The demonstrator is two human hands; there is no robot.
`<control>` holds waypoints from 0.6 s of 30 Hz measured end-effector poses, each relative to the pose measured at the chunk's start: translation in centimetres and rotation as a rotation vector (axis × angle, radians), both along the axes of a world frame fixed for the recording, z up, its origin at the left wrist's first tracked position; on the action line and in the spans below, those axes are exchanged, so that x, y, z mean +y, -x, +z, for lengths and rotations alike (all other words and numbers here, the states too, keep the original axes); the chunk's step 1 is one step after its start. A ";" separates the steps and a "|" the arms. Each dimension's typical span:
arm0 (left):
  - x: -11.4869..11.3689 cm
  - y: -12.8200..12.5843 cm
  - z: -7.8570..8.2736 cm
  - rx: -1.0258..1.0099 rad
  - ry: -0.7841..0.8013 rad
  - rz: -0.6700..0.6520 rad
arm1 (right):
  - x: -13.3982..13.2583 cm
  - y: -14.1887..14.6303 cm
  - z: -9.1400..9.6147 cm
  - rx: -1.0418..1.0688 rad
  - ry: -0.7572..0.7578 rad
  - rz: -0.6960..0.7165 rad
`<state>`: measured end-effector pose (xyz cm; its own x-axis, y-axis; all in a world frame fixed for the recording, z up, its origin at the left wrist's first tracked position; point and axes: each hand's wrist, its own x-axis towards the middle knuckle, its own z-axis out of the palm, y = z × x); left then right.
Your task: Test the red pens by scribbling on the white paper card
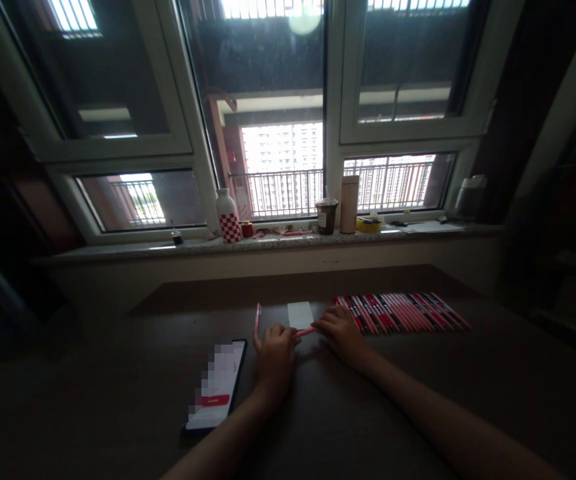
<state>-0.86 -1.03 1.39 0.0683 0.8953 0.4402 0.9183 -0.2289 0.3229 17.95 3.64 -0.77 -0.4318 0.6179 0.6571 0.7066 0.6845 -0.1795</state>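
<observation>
A slim pink pen (305,331) lies crosswise between my two hands. My left hand (275,353) has its fingers closed on the pen's left end. The fingertips of my right hand (342,333) pinch its right end. Just left of my left hand, another pink pen (257,317) rests on the table, its lower part near my thumb. A small white paper (300,312) lies flat behind the held pen. To the right, a row of pink, red and dark pens (408,313) is laid side by side, with my right hand close to its left end.
A phone (221,380) with a lit screen lies on the dark table (118,400) left of my left hand. Beyond the table, the windowsill (278,243) carries a red-checked white bottle (229,223), a drink cup (327,217), a beige flask (349,203) and yellow tape (369,225).
</observation>
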 end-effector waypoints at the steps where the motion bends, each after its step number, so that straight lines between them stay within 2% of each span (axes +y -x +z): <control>1: -0.1 0.0 0.1 0.007 0.000 0.004 | 0.0 0.0 -0.1 -0.002 0.001 0.005; 18: -0.2 -0.1 0.5 0.162 0.039 0.002 | 0.3 -0.1 -0.1 0.008 -0.030 -0.019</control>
